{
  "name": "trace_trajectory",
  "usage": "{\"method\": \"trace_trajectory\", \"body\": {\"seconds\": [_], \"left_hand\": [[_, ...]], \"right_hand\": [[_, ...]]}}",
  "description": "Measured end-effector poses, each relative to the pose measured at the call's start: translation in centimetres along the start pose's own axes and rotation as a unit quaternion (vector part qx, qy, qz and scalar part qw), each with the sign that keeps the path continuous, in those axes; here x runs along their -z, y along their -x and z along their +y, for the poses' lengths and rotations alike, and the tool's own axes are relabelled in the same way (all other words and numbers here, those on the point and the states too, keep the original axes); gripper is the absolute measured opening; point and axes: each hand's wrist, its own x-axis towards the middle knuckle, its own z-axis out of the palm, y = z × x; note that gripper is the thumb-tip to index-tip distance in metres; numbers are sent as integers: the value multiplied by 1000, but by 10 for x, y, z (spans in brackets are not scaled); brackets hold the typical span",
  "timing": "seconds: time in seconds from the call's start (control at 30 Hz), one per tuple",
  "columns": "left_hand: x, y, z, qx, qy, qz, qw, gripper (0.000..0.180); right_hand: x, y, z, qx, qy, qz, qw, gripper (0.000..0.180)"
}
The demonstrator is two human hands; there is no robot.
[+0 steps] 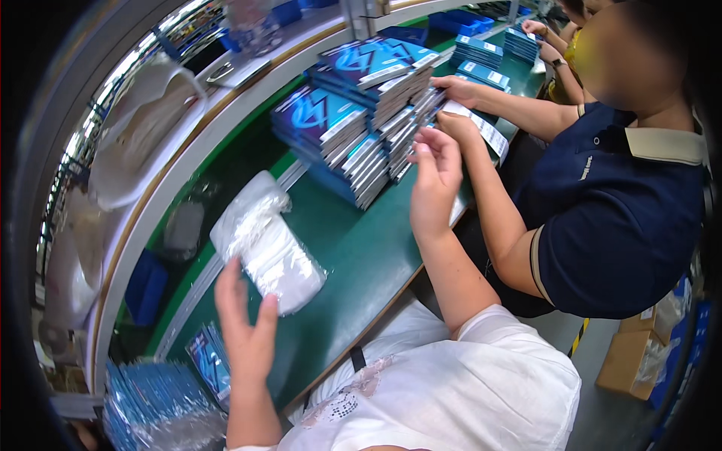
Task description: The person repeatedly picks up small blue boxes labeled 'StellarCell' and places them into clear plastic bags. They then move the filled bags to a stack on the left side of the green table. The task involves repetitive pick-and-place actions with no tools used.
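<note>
My left hand [244,319] hovers open over the green belt, its fingertips just short of a clear plastic bag of white items [265,244]. My right hand [434,179] is raised with fingers spread beside two tall stacks of flat blue boxes [359,124], close to their right edge; it holds nothing that I can see. A co-worker's hands [456,105] reach to the same stacks from the right and hold a strip of white labels [485,129].
The co-worker in a dark blue polo shirt [613,218] stands close on my right. More blue boxes [481,52] lie farther down the belt. A wrapped pile of blue packs [154,398] sits at lower left. Cardboard boxes [639,353] stand on the floor.
</note>
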Motion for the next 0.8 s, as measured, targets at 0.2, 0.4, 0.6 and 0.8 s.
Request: {"method": "trace_trajectory", "body": {"seconds": [0.2,0.4,0.6,0.8], "left_hand": [[-91,-108,-19,189,380,-12,906,73],[-144,-163,-44,306,491,73,812,89],[-160,-194,-56,209,459,114,856,82],[-158,-269,-102,180,518,-11,836,37]], "right_hand": [[17,-26,74,-269,31,121,955,46],[47,-72,125,-171,134,105,970,40],[39,-95,126,-85,375,48,922,38],[39,-95,130,-80,396,40,914,37]]}}
